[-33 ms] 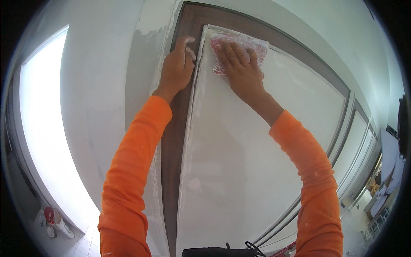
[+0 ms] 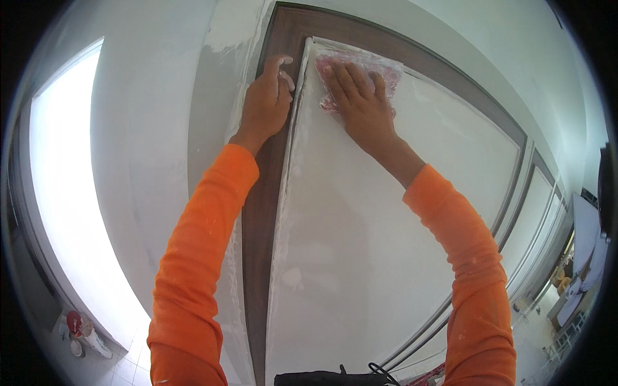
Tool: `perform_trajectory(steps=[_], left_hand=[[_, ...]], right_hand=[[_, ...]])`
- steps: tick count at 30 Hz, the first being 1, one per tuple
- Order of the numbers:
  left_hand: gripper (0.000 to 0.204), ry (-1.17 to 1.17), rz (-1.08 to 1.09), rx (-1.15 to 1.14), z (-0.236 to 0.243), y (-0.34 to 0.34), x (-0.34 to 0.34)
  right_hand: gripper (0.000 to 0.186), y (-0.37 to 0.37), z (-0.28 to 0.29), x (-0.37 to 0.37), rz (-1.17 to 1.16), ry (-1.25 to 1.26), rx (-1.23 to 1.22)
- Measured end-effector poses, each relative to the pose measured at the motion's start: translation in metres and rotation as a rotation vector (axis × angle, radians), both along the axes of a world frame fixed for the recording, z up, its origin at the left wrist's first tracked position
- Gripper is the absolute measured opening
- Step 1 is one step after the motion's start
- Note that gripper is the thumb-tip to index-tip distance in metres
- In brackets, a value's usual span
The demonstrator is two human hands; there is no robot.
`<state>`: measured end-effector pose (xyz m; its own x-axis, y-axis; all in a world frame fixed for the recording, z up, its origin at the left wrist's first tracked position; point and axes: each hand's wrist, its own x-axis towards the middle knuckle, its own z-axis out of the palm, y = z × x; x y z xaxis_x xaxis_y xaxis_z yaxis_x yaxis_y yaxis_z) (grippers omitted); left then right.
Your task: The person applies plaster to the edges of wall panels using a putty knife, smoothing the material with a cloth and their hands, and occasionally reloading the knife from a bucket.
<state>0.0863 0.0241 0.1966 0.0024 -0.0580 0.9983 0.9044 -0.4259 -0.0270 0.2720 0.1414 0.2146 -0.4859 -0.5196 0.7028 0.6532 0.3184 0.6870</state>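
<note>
My right hand [image 2: 365, 109] presses a crumpled red-and-white sheet [image 2: 391, 74], dusted with white, against the upper left corner of a white panel [image 2: 386, 212]. Its fingers spread over the sheet, and the palm side is hidden. Whether the sheet is cloth, paper or plastic, I cannot tell. On the dark brown wooden frame [image 2: 261, 270] beside that corner rests my left hand [image 2: 265, 103]. The left fingers are loosely bent and apart, white powder on their tips, with nothing visible in them.
White filler streaks run along the frame's edges and the grey wall [image 2: 209, 116]. A bright doorway [image 2: 71, 180] lies to the left, with a red-topped container [image 2: 75, 321] on the floor by it. More framed panels [image 2: 531, 212] continue at right. Something black [image 2: 328, 378] with a cable sits at the lower edge.
My right hand and the sheet have shifted very slightly left. My left hand has stayed in place.
</note>
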Motion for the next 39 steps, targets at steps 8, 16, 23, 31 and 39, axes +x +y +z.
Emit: perform_trajectory(steps=[8, 16, 23, 31, 39], left_hand=[[0.039, 0.007, 0.024, 0.023, 0.0, 0.0, 0.001], [0.034, -0.007, 0.064, 0.028, -0.001, 0.001, 0.006], [0.037, -0.002, 0.073, 0.048, -0.002, 0.007, 0.005], [0.041, -0.034, 0.1, 0.046, -0.001, 0.003, 0.004], [0.038, -0.055, 0.073, 0.066, -0.004, 0.008, 0.01]], right_hand=[[0.06, -0.007, 0.003, -0.018, 0.049, 0.061, 0.001], [0.06, -0.011, 0.008, -0.02, 0.049, -0.016, -0.092], [0.058, -0.02, 0.013, -0.011, 0.028, -0.043, -0.069], [0.057, -0.05, -0.002, 0.044, 0.027, -0.253, -0.293], [0.055, -0.02, 0.004, 0.004, 0.153, 0.026, -0.094]])
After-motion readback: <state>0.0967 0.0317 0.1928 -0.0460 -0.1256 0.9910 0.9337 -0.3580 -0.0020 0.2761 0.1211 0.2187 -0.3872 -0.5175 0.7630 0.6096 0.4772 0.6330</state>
